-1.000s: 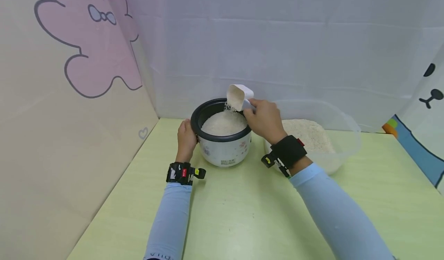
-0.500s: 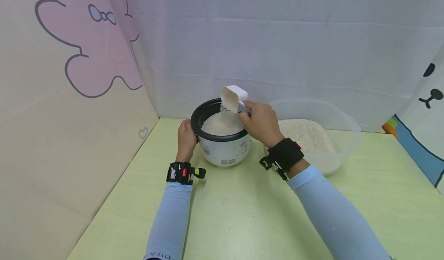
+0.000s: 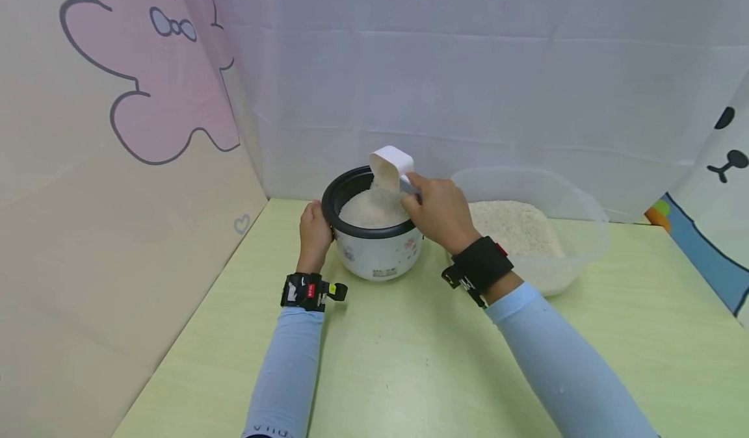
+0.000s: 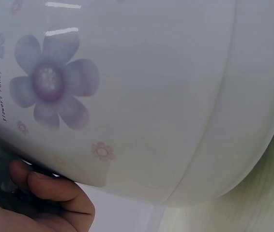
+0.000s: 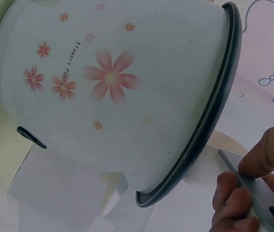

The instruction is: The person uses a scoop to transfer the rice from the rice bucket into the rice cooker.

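A white rice cooker (image 3: 383,256) with a black rim and flower prints stands upright, rice (image 3: 374,209) heaped in it. My left hand (image 3: 315,231) grips its left side just under the rim; in the left wrist view the curled fingers (image 4: 54,186) sit against the wall, partly in shadow. Over the back right of the opening, a white measuring scoop (image 3: 394,158) is tipped with its mouth down to the left, rice at its lower lip. My right hand (image 3: 441,212) holds the scoop by its handle (image 5: 255,186), thumb pressed on top in the right wrist view.
Right of the cooker stands a translucent plastic tub (image 3: 576,230) of rice (image 3: 517,227), partly behind the right hand and wrist. A pale green table (image 3: 386,360) carries everything. Printed curtains (image 3: 445,87) hang behind the table and along its left side.
The scoop and right hand have shifted slightly left over the cooker, and the scoop is tipped further. The falling stream of rice has thinned. The left hand and cooker stay still.
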`<state>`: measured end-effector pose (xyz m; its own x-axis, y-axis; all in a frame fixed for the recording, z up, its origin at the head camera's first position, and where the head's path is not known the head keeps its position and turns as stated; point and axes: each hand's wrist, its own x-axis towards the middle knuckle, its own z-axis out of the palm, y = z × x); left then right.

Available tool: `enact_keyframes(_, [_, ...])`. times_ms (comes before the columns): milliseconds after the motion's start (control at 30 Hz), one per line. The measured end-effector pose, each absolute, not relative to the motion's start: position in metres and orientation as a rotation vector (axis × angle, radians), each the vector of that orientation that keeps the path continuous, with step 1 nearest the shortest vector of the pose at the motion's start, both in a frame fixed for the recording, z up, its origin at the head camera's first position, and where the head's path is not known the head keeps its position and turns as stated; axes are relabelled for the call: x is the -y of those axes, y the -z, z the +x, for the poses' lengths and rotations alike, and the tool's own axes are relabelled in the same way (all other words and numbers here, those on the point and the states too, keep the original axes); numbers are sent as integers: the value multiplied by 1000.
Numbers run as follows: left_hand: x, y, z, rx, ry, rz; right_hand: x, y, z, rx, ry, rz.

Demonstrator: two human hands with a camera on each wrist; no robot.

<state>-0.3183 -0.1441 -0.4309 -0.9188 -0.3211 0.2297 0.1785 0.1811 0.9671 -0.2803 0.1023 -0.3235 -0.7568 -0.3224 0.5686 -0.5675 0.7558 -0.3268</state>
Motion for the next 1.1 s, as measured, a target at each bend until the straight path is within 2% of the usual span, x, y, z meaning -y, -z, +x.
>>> enact_keyframes(767, [145, 431, -318, 2084, 1792, 151, -110, 330, -272, 2485, -388, 691])
enact_keyframes(1100, [142, 429, -318, 2083, 1810, 180, -121, 341, -268, 2338, -113, 863])
